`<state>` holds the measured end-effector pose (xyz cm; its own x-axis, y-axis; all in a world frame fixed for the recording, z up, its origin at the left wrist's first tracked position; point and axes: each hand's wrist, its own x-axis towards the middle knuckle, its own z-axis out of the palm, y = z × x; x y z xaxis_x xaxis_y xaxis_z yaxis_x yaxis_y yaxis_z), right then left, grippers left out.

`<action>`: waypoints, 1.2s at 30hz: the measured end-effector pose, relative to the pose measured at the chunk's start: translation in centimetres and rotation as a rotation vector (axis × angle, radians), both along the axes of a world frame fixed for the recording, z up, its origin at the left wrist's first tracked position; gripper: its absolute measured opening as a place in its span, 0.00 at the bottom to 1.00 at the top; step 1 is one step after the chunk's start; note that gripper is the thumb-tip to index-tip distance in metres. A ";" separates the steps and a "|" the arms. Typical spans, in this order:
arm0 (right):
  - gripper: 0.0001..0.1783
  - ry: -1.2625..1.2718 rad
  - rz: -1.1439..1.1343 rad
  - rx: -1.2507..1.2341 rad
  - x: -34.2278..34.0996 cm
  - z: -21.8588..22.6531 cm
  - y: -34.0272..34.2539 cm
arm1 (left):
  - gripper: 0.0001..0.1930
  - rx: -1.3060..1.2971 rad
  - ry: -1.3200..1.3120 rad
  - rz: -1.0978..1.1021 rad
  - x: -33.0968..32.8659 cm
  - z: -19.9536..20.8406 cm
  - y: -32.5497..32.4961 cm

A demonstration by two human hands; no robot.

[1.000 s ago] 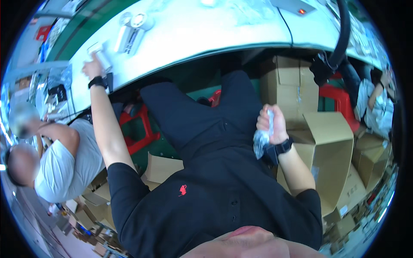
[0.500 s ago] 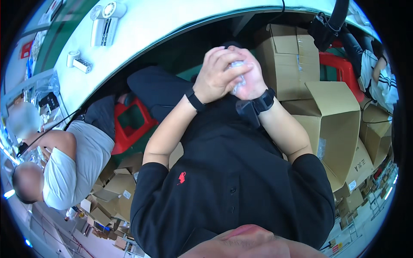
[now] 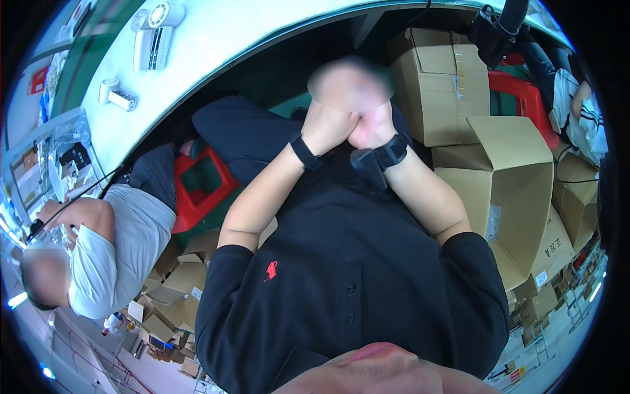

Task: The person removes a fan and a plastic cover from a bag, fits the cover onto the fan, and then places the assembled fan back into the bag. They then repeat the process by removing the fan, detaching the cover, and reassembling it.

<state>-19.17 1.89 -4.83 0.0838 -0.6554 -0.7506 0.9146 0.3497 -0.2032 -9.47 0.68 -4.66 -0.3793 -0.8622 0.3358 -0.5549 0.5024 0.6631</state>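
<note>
My left hand (image 3: 330, 121) and my right hand (image 3: 374, 126) are together in front of my body, just beyond the table's edge on my side. Their heels and wrists show, but a blurred oval covers the fingers of both. Whatever lies between the palms is hidden now; a clear, crumpled plastic piece showed there half a second ago. A black band (image 3: 305, 152) circles my left wrist. On my right wrist is a black watch-like strap (image 3: 392, 151).
A white table (image 3: 216, 39) curves along the far side, bearing a larger white fan-like device (image 3: 152, 47) and a smaller one (image 3: 119, 97). Cardboard boxes (image 3: 433, 92) stand at right, including an open one (image 3: 522, 190). A person (image 3: 125, 243) sits at left near a red stool (image 3: 213, 187).
Both hands have shifted slightly, staying together. The clear plastic between them is no longer visible under the blur. One person's head at the left has gone out of sight.
</note>
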 end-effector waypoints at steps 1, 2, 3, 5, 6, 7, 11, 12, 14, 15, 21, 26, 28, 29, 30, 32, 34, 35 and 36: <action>0.14 -0.040 0.002 0.061 -0.2 0.1 -0.4 | 0.10 0.197 0.213 -0.032 -0.1 -0.1 0.4; 0.14 -0.037 0.003 0.059 -0.5 0.2 -0.7 | 0.11 0.394 0.426 -0.065 -0.2 -0.1 0.6; 0.14 -0.031 0.054 0.068 -1.2 0.2 -0.9 | 0.11 0.392 0.429 -0.064 -0.3 -0.2 0.8; 0.14 -0.023 0.164 0.081 -2.8 0.1 -1.2 | 0.13 0.447 0.485 -0.095 -0.3 0.0 1.2; 0.14 -0.021 0.171 0.078 -3.5 -0.8 -0.9 | 0.15 0.474 0.514 -0.111 -0.3 -0.1 1.4; 0.14 -0.110 0.180 -0.066 -4.2 -2.5 -0.2 | 0.15 0.468 0.516 -0.105 -0.3 -0.2 1.2; 0.13 -0.177 0.158 -0.315 -3.7 -3.4 -0.1 | 0.15 -0.013 0.075 -0.166 0.3 -1.4 -0.6; 0.12 -0.054 0.091 -0.261 -3.1 -2.0 0.3 | 0.15 -0.086 0.021 -0.162 0.1 -1.7 -0.7; 0.12 0.064 0.031 -0.216 -2.4 -0.1 0.0 | 0.16 -0.227 -0.087 -0.162 -0.5 -1.9 -1.1; 0.12 0.097 0.024 -0.120 -2.3 0.8 -0.3 | 0.16 -0.236 -0.092 -0.153 -0.9 -1.6 -1.2; 0.22 -0.241 0.003 -0.381 -7.2 -4.0 0.5 | 0.16 -0.096 0.141 -0.348 -1.6 2.9 -5.3; 0.26 -0.091 0.059 -0.266 -9.5 -2.4 2.0 | 0.23 -0.662 -0.359 0.115 1.6 2.9 -18.1; 0.25 -0.048 0.081 -0.265 -10.0 -1.8 3.0 | 0.21 -0.572 -0.370 0.099 1.6 3.4 -21.2; 0.25 -0.027 0.092 -0.267 -10.2 -1.4 3.2 | 0.21 -0.579 -0.363 0.094 1.7 3.4 -22.1; 0.25 -0.022 0.086 -0.273 -10.2 -1.1 3.3 | 0.22 -0.562 -0.398 0.045 1.9 3.4 -22.8; 0.25 0.053 0.103 -0.247 -9.8 -0.5 3.7 | 0.24 -0.521 -0.466 -0.059 2.0 3.5 -23.3; 0.25 0.093 0.102 -0.225 -9.4 -0.3 4.4 | 0.22 -0.534 -0.495 -0.093 2.0 3.9 -23.3; 0.24 0.132 0.112 -0.233 -9.4 -0.1 4.1 | 0.20 -0.552 -0.534 -0.110 2.1 4.7 -23.4; 0.23 0.170 0.123 -0.240 -9.4 0.0 3.7 | 0.19 -0.568 -0.574 -0.126 2.4 5.2 -23.2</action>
